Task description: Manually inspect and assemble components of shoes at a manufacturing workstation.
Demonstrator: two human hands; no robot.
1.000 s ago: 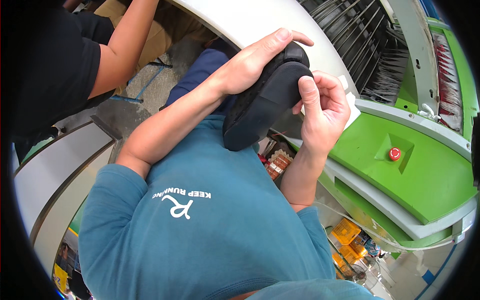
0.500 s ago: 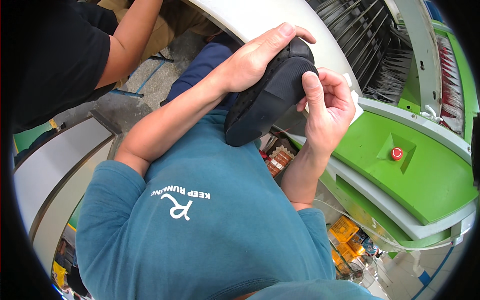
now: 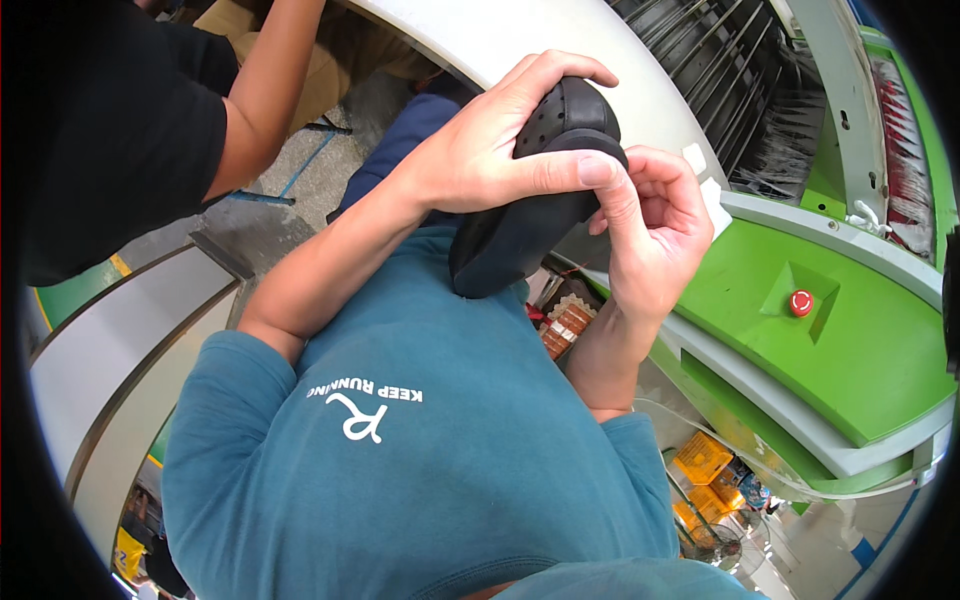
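Head view, only one camera. One black shoe [image 3: 530, 215], perforated upper, held up in the air in front of the chest, toe end high, sole end pointing down toward the teal shirt [image 3: 430, 470].

Left hand [image 3: 480, 150]: wrapped over the top and left side of the shoe, fingers curled across the perforated part, thumb laid along the edge of the sole. Grip is closed on the shoe.

Right hand [image 3: 650, 235]: at the shoe's right side, fingers bent inward, thumb tip pressed against the sole rim right next to the left thumb. Grip closed on the shoe's edge; whether it pinches anything small between the fingertips, cannot tell.

So: two hands, one shoe, both touching it, thumbs just beside each other.

Around it:
- One green machine surface [image 3: 850, 340] to the right, curved, with a light grey border.
- One red round button [image 3: 801, 302] on that surface, well apart from the hands.
- One rack of dark metal rods [image 3: 730, 80] above it, upper right.
- One white curved cover [image 3: 520, 40] behind the shoe.
- One second person, black sleeve [image 3: 110, 140], bare arm reaching in from upper left, not touching the shoe.
- Yellow crates [image 3: 705, 470] low on the right, at least two; exact count not clear.
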